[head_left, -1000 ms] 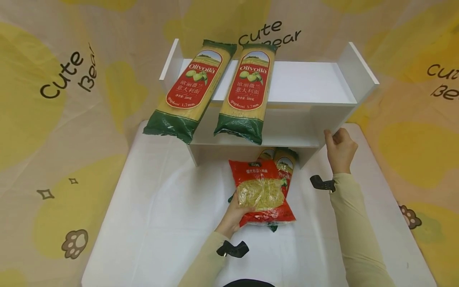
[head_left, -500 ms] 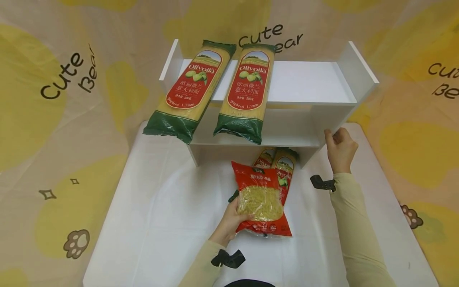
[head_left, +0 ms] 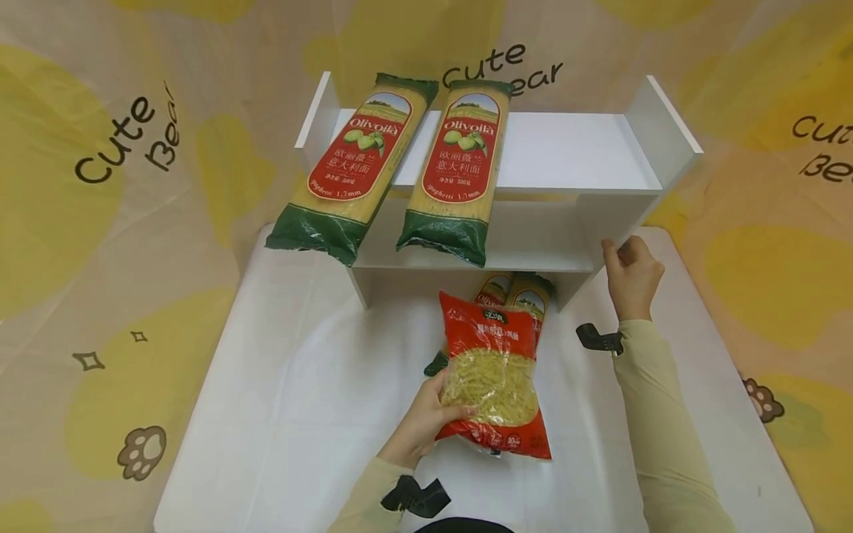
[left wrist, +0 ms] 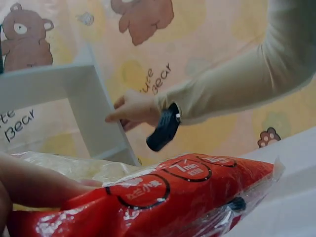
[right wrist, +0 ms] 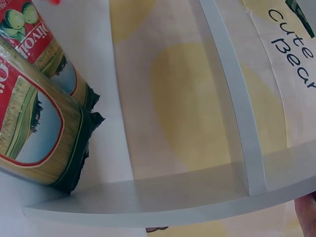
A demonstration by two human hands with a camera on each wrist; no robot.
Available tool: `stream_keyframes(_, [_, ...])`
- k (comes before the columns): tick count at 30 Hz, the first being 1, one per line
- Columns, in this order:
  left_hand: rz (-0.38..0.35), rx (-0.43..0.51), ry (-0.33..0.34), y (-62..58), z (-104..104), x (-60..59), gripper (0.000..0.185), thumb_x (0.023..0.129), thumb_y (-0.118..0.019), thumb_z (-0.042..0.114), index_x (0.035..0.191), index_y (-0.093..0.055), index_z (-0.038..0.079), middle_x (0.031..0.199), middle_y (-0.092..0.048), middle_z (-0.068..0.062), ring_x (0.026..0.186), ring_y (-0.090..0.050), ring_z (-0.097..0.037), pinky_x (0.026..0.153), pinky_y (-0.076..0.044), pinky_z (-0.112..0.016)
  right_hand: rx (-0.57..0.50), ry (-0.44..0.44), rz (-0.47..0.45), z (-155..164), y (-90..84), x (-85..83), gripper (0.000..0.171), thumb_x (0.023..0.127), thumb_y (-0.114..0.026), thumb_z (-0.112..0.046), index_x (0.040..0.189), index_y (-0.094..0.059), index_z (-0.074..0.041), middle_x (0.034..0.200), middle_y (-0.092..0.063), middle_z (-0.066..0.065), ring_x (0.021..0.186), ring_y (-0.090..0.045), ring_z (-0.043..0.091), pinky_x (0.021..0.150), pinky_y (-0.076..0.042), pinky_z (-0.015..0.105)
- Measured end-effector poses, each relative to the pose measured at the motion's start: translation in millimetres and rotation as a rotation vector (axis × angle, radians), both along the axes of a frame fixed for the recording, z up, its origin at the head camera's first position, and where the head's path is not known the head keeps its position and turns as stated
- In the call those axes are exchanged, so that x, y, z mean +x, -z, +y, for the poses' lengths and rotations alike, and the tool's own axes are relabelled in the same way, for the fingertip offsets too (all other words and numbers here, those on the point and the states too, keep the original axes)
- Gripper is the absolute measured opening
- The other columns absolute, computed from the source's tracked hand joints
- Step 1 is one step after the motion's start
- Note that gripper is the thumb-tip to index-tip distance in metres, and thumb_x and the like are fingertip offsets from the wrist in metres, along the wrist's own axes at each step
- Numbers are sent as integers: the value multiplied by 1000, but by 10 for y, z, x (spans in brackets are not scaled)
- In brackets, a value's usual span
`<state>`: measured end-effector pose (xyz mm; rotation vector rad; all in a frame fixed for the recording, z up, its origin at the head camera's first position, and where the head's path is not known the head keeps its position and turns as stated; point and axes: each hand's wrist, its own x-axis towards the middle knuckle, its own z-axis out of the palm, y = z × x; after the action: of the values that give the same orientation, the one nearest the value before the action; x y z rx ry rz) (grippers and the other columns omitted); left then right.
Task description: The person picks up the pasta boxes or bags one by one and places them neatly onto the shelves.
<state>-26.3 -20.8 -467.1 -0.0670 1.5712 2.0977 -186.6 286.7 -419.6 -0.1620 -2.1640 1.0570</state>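
Note:
My left hand point(head_left: 418, 418) grips the lower left side of a red pasta bag point(head_left: 496, 370), thumb over its clear window of short yellow pasta. In the left wrist view the bag's bottom edge point(left wrist: 192, 192) lies across the front. Behind the bag, two spaghetti packs point(head_left: 531, 296) lie partly under the white shelf point(head_left: 566, 159), largely hidden by it. At the shelf's right side panel, my right hand point(head_left: 633, 277) pinches the front edge between thumb and curled fingers. The right wrist view catches only a sliver of that hand point(right wrist: 307, 217).
Two more spaghetti packs, one on the left point(head_left: 360, 159) and one beside it point(head_left: 460, 166), lie slanting on the upper shelf, their green ends jutting past its front. A white table point(head_left: 300, 385) carries the shelf. Patterned cloth point(head_left: 133, 259) hangs behind and at the sides.
My left hand has drawn the red pasta bag toward me and its printed front now shows more fully. The right hand and the shelf have stayed in place.

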Motion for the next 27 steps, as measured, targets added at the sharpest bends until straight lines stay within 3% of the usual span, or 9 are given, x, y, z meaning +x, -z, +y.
stream_keyframes(9, [97,71,99,-334,-37,46,66,79,-68,-6,138,-39,-5,119,-54,-17,101,-55,-21,84,-50,-32,11,-2,6,16,18,-3,24,87,-65,-13,92,-63,11,89,-68,25,67,-44,-25,64,-38,2])
stream_keyframes(20, [180,138,234,-682,-34,27,68,80,-71,-2,140,-40,1,123,-52,-14,106,-52,-21,86,-48,-34,20,7,-12,11,18,8,24,88,-65,-14,95,-65,9,92,-69,23,69,-44,-26,66,-38,2])
stream_keyframes(24, [215,140,277,-803,-3,3,62,80,-69,-5,136,-43,-2,120,-53,-12,104,-53,-18,85,-49,-33,27,12,-49,9,18,4,27,89,-64,-18,99,-65,8,96,-69,21,79,-66,3,69,-40,3])
stream_keyframes(27, [263,137,300,-893,24,-36,59,80,-67,-7,134,-44,-5,118,-54,-12,102,-53,-16,84,-49,-31,29,5,-74,1,7,13,30,90,-63,-21,102,-65,7,100,-68,20,88,-67,30,73,-43,5])
